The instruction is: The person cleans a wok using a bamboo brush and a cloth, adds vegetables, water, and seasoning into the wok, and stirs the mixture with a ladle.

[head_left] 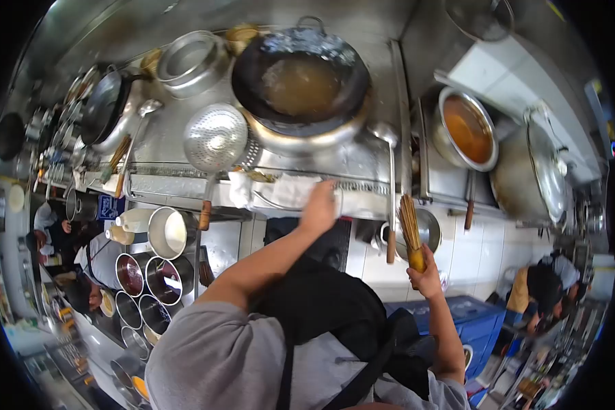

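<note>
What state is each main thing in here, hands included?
Wok: uncovered, brownish liquid inside.
Brush: held by its handle, bristles pointing away from the person.
Right hand: closed around the brush.
Left hand: at the white cloth, blurred; grip unclear.
White cloth: rumpled, at the counter's front edge.
Skimmer: lying down, handle over the edge.
Steel pot: uncovered, orange-brown liquid inside.
Large pot: lid on.

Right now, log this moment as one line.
left hand: by white cloth, contact unclear | right hand: holding brush | wok: brownish liquid inside
</note>
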The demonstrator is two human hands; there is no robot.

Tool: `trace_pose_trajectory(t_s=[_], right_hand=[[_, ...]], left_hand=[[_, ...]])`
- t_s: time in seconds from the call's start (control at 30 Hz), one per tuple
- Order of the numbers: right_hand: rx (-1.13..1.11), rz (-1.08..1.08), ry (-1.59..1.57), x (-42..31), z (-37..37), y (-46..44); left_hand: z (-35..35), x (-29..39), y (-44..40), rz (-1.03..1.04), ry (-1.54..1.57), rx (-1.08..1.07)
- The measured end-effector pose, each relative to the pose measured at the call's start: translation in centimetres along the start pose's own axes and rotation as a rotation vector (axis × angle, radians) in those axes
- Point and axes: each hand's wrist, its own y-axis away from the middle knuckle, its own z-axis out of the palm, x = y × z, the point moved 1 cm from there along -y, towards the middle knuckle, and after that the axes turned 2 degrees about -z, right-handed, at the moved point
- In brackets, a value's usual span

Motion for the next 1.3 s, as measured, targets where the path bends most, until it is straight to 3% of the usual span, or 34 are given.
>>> trace_pose_trajectory(t_s=[0.03,0.07,0.1,0.17,0.23,0.3,0.37,0.43,0.5,0.57,0.63,0.7,0.73,0.77,0.8,0.83,0.87,0.93,0.97,1.03,1.1,1.17,1.23,1.27,1.3], right_hand=[[-0.011,0.071,-0.084,-2.9,0.1,-1.2],[0.024,-0.093,-0.085,-5.2,0.4,-2.8],[0.024,-0.100,-0.143,-8.8,0.6,-4.2],[0.068,-0.218,-0.140,-15.2,1.5,-8.0],[0.130,-0.353,-0.247,-21.5,4.0,-11.9],[0.261,-0.671,0.137,-25.1,6.5,-17.4],[0.134,-0.447,0.337,-30.4,9.1,-19.4],[-0.012,-0.382,0.690,-30.6,11.1,-22.8],[-0.127,-0.290,0.872,-33.2,12.1,-23.3],[-0.161,-0.352,0.900,-36.0,11.3,-23.5],[-0.203,-0.404,0.907,-37.5,10.9,-25.4],[-0.410,-0.502,0.942,-38.6,11.2,-28.3],[-0.463,-0.456,0.991,-39.8,13.0,-29.8],[-0.429,-0.567,0.916,-38.3,15.6,-34.5],[-0.395,-0.672,0.833,-37.2,18.3,-39.4],[-0.348,-0.595,0.641,-39.3,21.0,-42.0],[-0.225,-0.513,0.580,-41.4,23.5,-44.0],[-0.155,-0.186,0.261,-43.7,27.7,-42.2],[-0.230,-0.198,0.319,-44.1,27.7,-40.3],[-0.211,-0.889,0.419,-36.8,26.3,-42.0],[-0.535,-0.737,0.613,-36.3,18.4,-37.8],[-0.742,-0.382,0.716,-36.6,10.1,-37.3],[-0.773,-0.243,0.967,-39.8,4.9,-38.4],[-0.776,-0.256,0.965,-40.6,5.6,-39.3],[-0.798,-0.488,1.016,-41.4,7.2,-39.9]], left_hand=[[-3.9,-4.3,0.3,-0.058,-0.115,0.112],[-8.2,-6.6,0.5,-0.189,-0.128,0.269],[-13.0,-6.8,0.4,-0.206,-0.263,0.368],[-19.0,-10.1,0.8,-0.408,-0.433,0.425],[-20.5,-15.2,1.5,-0.420,-0.373,0.307],[-19.8,-19.3,1.9,-0.491,-0.319,0.229],[-19.0,-19.1,1.0,-0.573,-0.438,0.076],[-19.1,-18.7,0.3,-0.626,-0.401,0.071],[-19.6,-18.2,-0.2,-0.584,-0.407,-0.046],[-21.2,-17.4,0.0,-0.573,-0.356,-0.042],[-23.4,-15.9,0.8,-0.606,0.451,0.177],[-25.5,-13.0,0.7,-0.580,1.041,0.424],[-26.8,-10.3,-0.1,-0.611,1.138,0.471],[-26.5,-10.7,-0.6,-0.620,1.130,0.494],[-25.8,-11.4,-1.1,-0.743,1.190,0.370],[-24.9,-11.8,-1.4,-0.867,1.243,0.237],[-22.3,-11.4,-2.6,-0.877,1.145,0.391],[-18.8,-8.6,-5.5,-0.858,1.026,0.434],[-17.5,-7.9,-5.8,-0.861,0.956,0.456],[-15.5,-7.9,-5.7,-0.879,0.992,0.384],[-15.3,-5.1,-6.6,-0.841,1.055,0.417],[-14.6,-5.8,-5.7,-0.816,0.985,0.270],[-12.7,-7.0,-6.1,-0.842,0.910,0.210],[-12.2,-6.4,-7.8,-0.843,0.834,0.202],[-11.6,-5.8,-9.7,-0.843,0.756,0.188]])
